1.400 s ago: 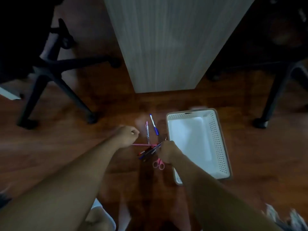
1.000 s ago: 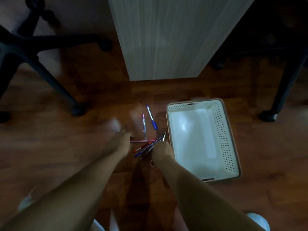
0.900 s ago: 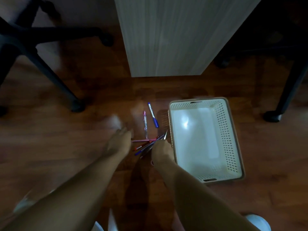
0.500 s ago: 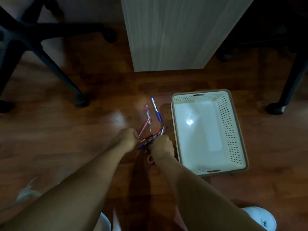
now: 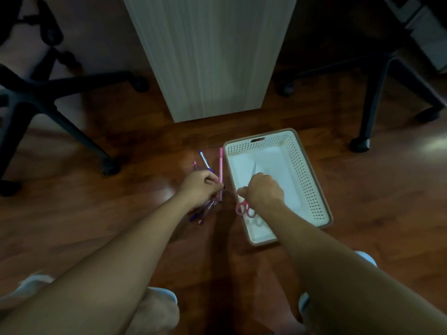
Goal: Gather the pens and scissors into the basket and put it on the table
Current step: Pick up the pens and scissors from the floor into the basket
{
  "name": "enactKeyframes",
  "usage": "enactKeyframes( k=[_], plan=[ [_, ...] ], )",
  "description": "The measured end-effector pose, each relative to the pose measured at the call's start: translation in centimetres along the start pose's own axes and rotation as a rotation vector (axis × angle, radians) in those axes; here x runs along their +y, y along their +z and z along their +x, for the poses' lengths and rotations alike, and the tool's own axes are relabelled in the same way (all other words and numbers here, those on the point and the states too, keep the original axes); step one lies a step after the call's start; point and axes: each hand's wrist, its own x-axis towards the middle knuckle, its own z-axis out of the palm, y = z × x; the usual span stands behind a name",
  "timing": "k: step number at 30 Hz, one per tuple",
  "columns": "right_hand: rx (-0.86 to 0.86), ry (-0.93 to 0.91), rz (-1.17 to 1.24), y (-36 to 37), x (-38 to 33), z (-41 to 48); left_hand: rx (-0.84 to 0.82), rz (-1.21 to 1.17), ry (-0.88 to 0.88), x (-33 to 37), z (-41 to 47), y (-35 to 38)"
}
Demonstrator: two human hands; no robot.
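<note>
A white perforated basket with a brown rim sits on the wooden floor. Over its left half my right hand is shut on pink-handled scissors, blades pointing away from me into the basket. To the left of the basket my left hand is closed around a bundle of pens, with a pink pen sticking up out of the fist. A blue-capped pen and another small pen lie on the floor just beyond that hand.
A pale wood panel of the table stands right behind the basket. Black office chair bases stand at left and right. My shoes are at the bottom of the view.
My right hand has lifted the scissors off the floor and moved right, over the basket. My left hand now grips the pens that lay between the hands.
</note>
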Motion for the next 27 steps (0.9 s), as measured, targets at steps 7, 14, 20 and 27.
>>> enactKeyframes(
  k=[7, 14, 20, 27],
  plan=[
    [-0.113, 0.023, -0.051, -0.1, 7.4, 2.1, -0.097, 0.046, -0.013, 4.1, -0.2, 6.4],
    [-0.14, 0.013, -0.068, 1.2, 9.6, 4.7, -0.124, 0.311, -0.029, 4.9, 2.5, 12.4],
    [-0.153, 0.026, -0.041, 2.5, 9.6, 6.4, -0.093, 0.472, -0.162, 4.6, 3.9, 15.3],
    [-0.034, -0.038, 0.025, 1.6, 7.6, 6.4, -0.037, 0.189, -0.001, 3.3, 3.1, 12.1]
  ],
)
